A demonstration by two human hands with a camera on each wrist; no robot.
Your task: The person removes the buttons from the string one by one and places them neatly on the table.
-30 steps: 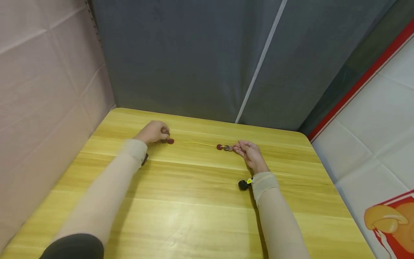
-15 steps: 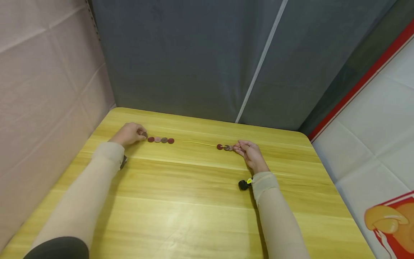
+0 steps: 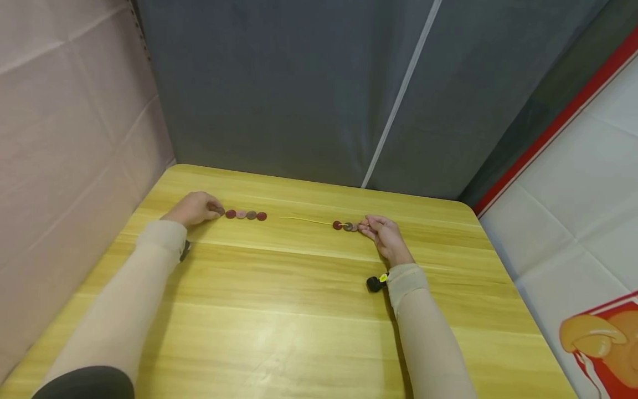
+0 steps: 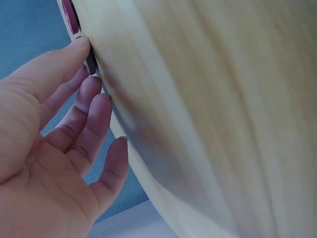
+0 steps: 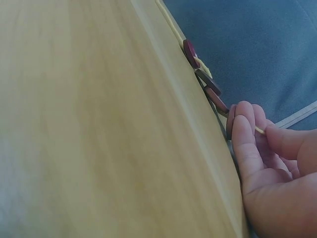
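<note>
both arms reach forward over the worktop (image 3: 299,310) in pale sleeves, well apart. the left hand (image 3: 193,207) lies at the far left of the worktop, fingers (image 4: 94,106) loosely extended, tips touching down. the right hand (image 3: 385,237) rests right of the worktop's middle, palm turned inward, thumb and fingers (image 5: 247,134) curled into a pinch.

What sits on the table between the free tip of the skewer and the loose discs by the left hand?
Nothing visible does. The skewer points left from the right hand, and bare table lies between its tip and the nearest loose disc. The left hand touches the far end of that row.
</note>
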